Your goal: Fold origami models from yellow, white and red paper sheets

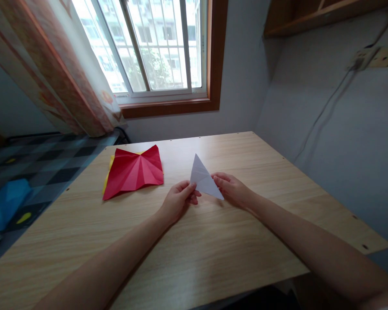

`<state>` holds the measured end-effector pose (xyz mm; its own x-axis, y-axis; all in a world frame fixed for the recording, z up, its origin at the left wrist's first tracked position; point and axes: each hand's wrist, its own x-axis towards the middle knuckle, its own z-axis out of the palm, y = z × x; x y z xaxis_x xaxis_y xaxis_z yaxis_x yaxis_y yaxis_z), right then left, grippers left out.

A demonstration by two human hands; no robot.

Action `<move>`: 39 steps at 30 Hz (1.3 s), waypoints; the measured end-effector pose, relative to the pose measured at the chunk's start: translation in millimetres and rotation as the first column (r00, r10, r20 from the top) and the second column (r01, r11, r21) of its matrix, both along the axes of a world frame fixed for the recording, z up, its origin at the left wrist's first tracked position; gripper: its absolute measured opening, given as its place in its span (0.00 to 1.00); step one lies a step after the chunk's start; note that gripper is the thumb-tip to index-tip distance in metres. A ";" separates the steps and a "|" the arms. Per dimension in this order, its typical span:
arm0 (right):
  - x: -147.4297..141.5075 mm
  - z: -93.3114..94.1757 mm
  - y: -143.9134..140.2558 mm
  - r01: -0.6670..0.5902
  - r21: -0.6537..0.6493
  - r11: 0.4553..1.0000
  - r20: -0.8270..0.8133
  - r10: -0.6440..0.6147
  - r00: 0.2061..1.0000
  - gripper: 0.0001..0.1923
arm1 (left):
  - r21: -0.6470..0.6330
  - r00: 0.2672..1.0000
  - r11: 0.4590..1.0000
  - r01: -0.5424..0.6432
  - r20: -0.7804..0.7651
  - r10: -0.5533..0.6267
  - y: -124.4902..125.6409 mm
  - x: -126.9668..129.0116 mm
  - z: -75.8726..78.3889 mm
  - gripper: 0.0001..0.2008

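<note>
A white sheet of paper point(204, 175), folded into a triangle, is held up over the middle of the table between my two hands. My left hand point(180, 194) pinches its lower left edge, with the thumb on top and the other fingers beneath. At the right edge, my right hand point(229, 186) grips the paper with its fingers partly hidden behind it. One corner of the triangle points away from me, another down to the right. Faint crease lines run across its face.
A creased red paper point(136, 172) lies on the wooden table point(265, 241) at the left, over a yellow sheet point(106, 180). Beyond the table's left edge, blue paper point(7, 202) rests on a checked cloth point(45, 155). Walls stand behind and right; a cord point(320, 114) hangs there.
</note>
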<state>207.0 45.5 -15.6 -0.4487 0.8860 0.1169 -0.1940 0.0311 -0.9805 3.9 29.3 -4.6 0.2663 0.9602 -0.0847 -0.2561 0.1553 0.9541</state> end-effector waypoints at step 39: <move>0.9 15.9 -5.5 0.017 0.076 0.997 0.143 -0.028 0.989 0.21 | 0.069 0.985 0.988 0.136 -0.116 -0.128 -6.3 -0.2 2.6 0.17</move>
<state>207.9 40.0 0.2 -0.4457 0.8874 0.1181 -0.0496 0.1073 -0.9930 3.6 23.0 -2.1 0.3843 0.9219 -0.0482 -0.1307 0.1060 0.9857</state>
